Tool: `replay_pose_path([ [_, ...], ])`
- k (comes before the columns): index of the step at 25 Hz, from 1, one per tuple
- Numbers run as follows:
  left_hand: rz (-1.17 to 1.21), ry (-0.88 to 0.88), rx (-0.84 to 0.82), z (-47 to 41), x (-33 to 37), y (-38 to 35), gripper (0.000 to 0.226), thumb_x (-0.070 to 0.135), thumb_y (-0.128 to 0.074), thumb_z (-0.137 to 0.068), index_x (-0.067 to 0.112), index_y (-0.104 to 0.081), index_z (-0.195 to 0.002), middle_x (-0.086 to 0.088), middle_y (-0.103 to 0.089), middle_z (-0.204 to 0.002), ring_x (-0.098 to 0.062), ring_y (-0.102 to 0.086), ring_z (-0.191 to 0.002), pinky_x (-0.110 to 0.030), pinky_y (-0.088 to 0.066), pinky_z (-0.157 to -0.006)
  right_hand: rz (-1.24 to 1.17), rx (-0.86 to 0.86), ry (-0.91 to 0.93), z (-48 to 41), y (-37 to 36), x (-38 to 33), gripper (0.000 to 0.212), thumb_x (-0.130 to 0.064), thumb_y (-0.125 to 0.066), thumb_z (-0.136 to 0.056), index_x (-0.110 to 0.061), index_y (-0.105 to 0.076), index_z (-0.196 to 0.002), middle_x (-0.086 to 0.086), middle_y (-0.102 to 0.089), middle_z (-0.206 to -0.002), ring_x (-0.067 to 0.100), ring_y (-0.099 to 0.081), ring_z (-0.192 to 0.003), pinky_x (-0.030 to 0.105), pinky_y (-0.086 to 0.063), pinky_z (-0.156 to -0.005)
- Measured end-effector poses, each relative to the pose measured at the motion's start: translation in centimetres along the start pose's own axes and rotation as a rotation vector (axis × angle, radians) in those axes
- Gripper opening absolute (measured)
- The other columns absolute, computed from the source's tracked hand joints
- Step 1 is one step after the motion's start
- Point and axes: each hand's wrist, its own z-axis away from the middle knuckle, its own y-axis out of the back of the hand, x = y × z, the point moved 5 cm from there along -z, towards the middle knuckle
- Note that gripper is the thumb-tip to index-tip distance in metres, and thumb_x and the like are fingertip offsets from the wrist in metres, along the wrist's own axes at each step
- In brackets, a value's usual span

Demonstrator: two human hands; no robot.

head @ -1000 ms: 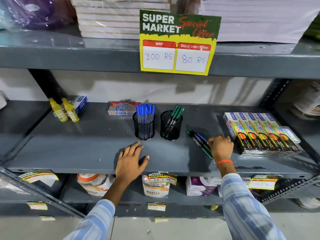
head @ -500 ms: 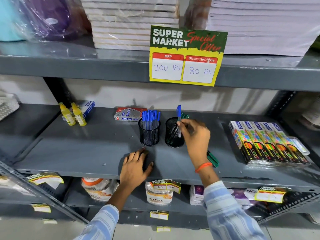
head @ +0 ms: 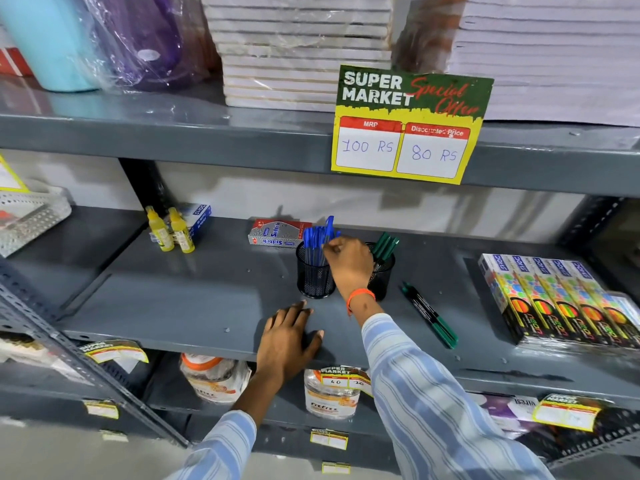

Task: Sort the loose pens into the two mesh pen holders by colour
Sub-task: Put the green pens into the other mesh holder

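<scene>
Two black mesh pen holders stand side by side on the middle grey shelf. The left holder is full of blue pens. The right holder, partly hidden by my wrist, has green pens. My right hand pinches a blue pen that stands taller than the others, its lower end inside the left holder. Loose green pens lie on the shelf to the right of the holders. My left hand rests flat near the shelf's front edge, fingers spread.
A red-and-grey pen box lies behind the holders, and two yellow bottles stand far left. Colourful marker packs fill the right end. A price sign hangs from the upper shelf. Jars sit on the shelf below.
My right hand picked a blue pen from the loose pile at the right, carried it left past the green holder, and now holds it in the blue holder. My left hand has stayed flat.
</scene>
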Motion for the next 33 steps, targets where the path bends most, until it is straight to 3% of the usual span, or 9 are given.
replay_pose_path([
  [5,-0.001,0.000,0.002,0.0,0.0,0.0,0.056,0.053,-0.040,-0.085,0.014,-0.059,-0.120,-0.010,-0.060,-0.127,-0.032,-0.056,-0.107,-0.045,-0.047,-0.086,0.051,0.004,-0.019,0.0,-0.2,0.7,0.022,-0.033,-0.064,-0.082,-0.014,-0.074,-0.088,0.013,-0.077,-0.092,0.034,-0.067,-0.092,0.040,-0.051,-0.088],
  [8,-0.024,-0.020,0.015,0.0,0.1,0.1,0.057,0.053,-0.038,-0.087,0.014,-0.057,-0.123,-0.010,-0.060,-0.125,-0.029,-0.056,-0.107,-0.043,-0.046,-0.087,-0.052,0.166,0.097,1.7,2.1,1.9,0.020,-0.033,-0.067,-0.080,-0.014,-0.072,-0.077,0.010,-0.075,-0.072,0.034,-0.066,-0.076,0.039,-0.053,-0.073],
  [11,-0.042,-0.027,0.007,0.0,0.0,-0.2,0.057,0.054,-0.036,-0.087,0.015,-0.057,-0.122,-0.008,-0.058,-0.128,-0.026,-0.054,-0.112,-0.043,-0.044,-0.091,0.022,0.319,0.150,3.7,5.0,6.6,0.015,-0.026,-0.067,-0.083,-0.013,-0.071,-0.077,0.012,-0.071,-0.072,0.032,-0.062,-0.070,0.037,-0.050,-0.065],
  [16,-0.018,-0.036,0.011,-0.1,-0.1,-0.5,0.056,0.054,-0.037,-0.087,0.017,-0.056,-0.124,-0.006,-0.054,-0.134,-0.025,-0.050,-0.118,-0.043,-0.042,-0.094,0.424,0.213,-0.074,5.1,7.5,14.9,0.009,-0.017,-0.071,-0.077,-0.015,-0.074,-0.085,0.019,-0.072,-0.085,0.041,-0.060,-0.084,0.040,-0.051,-0.069],
  [19,-0.021,-0.037,0.014,-0.1,-0.2,-0.6,0.057,0.055,-0.037,-0.087,0.016,-0.056,-0.124,-0.007,-0.054,-0.134,-0.025,-0.051,-0.117,-0.044,-0.042,-0.093,0.497,0.182,-0.139,6.2,8.6,17.0,0.014,-0.017,-0.075,-0.073,-0.009,-0.073,-0.085,0.021,-0.070,-0.087,0.043,-0.058,-0.089,0.042,-0.050,-0.071],
  [26,-0.036,-0.039,0.020,-0.1,-0.2,-0.6,0.058,0.055,-0.037,-0.087,0.016,-0.056,-0.124,-0.007,-0.054,-0.134,-0.026,-0.051,-0.117,-0.044,-0.042,-0.093,0.389,0.085,-0.156,7.0,7.8,17.6,0.018,-0.018,-0.075,-0.073,-0.011,-0.072,-0.089,0.017,-0.071,-0.093,0.040,-0.058,-0.092,0.038,-0.047,-0.080],
  [30,-0.033,-0.040,0.023,-0.1,-0.2,-0.6,0.058,0.055,-0.037,-0.087,0.015,-0.057,-0.123,-0.007,-0.055,-0.133,-0.026,-0.051,-0.117,-0.044,-0.042,-0.093,0.297,0.026,-0.174,7.4,7.1,17.1,0.018,-0.013,-0.070,-0.073,-0.010,-0.067,-0.091,0.015,-0.074,-0.091,0.039,-0.063,-0.093,0.038,-0.051,-0.077],
  [33,-0.032,-0.042,0.019,0.0,-0.3,-0.7,0.058,0.055,-0.036,-0.087,0.014,-0.057,-0.124,-0.008,-0.054,-0.134,-0.026,-0.051,-0.118,-0.045,-0.042,-0.093,0.276,0.002,-0.204,7.5,7.0,16.6,0.024,-0.022,-0.070,-0.079,-0.008,-0.063,-0.097,0.018,-0.073,-0.096,0.040,-0.066,-0.092,0.038,-0.053,-0.077],
])
